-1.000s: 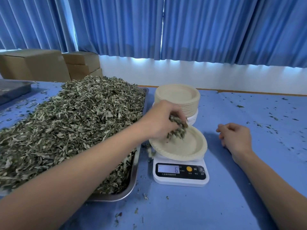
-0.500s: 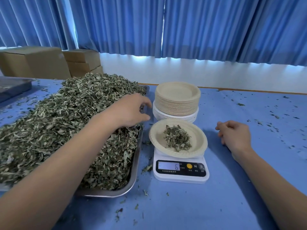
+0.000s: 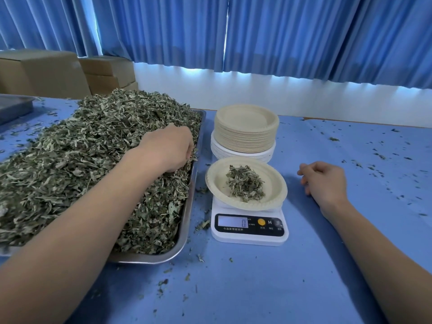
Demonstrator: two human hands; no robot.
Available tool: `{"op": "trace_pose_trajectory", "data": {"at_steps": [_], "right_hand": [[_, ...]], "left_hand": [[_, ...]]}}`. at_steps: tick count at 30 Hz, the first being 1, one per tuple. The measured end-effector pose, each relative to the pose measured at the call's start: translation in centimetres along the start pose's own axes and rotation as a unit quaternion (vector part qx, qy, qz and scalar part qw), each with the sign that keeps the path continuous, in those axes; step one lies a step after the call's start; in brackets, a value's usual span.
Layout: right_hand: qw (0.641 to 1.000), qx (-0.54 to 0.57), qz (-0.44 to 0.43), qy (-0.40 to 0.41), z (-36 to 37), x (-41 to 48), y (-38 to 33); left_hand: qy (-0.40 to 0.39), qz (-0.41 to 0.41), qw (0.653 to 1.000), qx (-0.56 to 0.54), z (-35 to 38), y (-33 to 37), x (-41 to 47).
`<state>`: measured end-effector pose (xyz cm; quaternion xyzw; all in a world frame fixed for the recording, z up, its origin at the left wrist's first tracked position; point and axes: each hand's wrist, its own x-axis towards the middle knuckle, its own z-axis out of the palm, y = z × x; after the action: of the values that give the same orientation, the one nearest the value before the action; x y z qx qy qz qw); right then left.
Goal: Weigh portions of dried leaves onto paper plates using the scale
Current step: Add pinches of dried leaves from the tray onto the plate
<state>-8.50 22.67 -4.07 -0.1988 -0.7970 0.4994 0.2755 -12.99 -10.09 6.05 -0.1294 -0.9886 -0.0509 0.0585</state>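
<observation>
A first handful now lies on the paper plate (image 3: 246,183) atop the scale (image 3: 249,228); left hand (image 3: 169,148), returned left of it, is closed on dried leaves (image 3: 70,160); more is judged needed

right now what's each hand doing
Left hand: fingers dug into the leaves in the tray; grip cannot be told.
Right hand: loosely curled, holding nothing, resting on the table.

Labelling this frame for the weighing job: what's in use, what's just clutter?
In use: left hand in leaf pile, metal tray, plate on scale, scale, spare plate stack.

Idle: right hand, cardboard boxes, second tray, curtains.
</observation>
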Motion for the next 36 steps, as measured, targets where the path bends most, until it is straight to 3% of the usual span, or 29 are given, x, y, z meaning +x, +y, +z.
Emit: {"op": "trace_pose_trajectory", "data": {"at_steps": [11,16,24,31,36], "right_hand": [[1.000,0.000,-0.004,-0.007,-0.1,-0.3,0.0],[1.000,0.002,-0.005,-0.008,0.0,-0.4,-0.1],[1.000,0.001,-0.006,-0.010,-0.1,-0.5,-0.3],[1.000,0.003,-0.004,-0.010,-0.1,-0.6,-0.5],[1.000,0.002,-0.005,-0.010,-0.2,-0.8,-0.6]], "left_hand": [[-0.010,0.008,1.000,0.022,-1.4,-0.1,-0.3],[-0.172,0.037,0.981,0.084,-0.5,0.2,-0.7],[-0.052,-0.001,0.998,0.025,-0.8,-0.1,-0.3],[0.029,0.021,0.999,0.007,-1.7,0.4,-0.9],[0.005,0.017,1.000,0.017,-2.1,0.4,-1.4]]}}
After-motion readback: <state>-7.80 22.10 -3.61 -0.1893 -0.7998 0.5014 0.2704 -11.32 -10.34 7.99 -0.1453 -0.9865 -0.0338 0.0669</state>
